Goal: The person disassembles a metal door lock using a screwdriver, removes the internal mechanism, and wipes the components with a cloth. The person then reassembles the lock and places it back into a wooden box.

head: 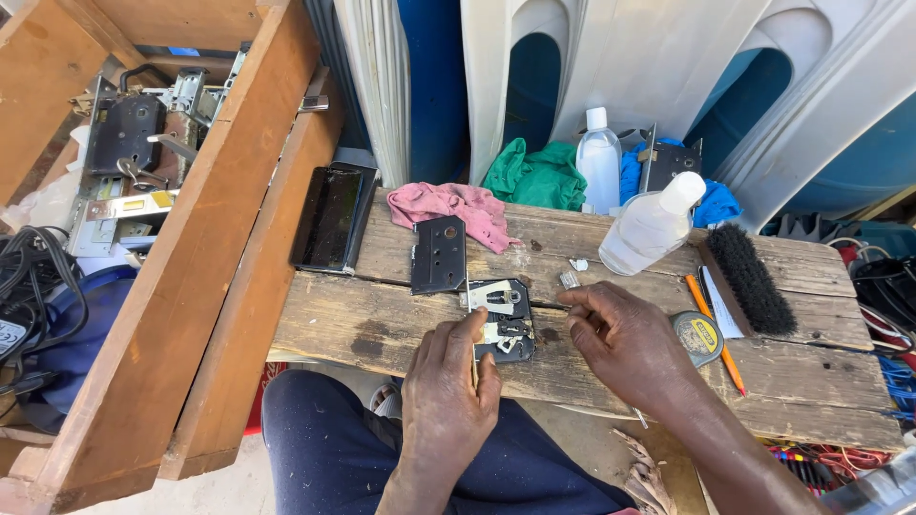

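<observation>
The open mortise lock body [504,319] lies on the front plank of the wooden bench [382,324], its removed black cover plate [438,254] just behind it; your left hand [448,386] steadies its near edge with fingers curled loosely against it, and your right hand [620,343] has thumb and fingers pinched together on what looks like a thin tool or pin. With the case open, a slip of that pinch could likely flick the loose levers out. The small metal bits [572,277] beside the tilted clear bottle [652,225] could roll into the plank gaps if you nudge them.
</observation>
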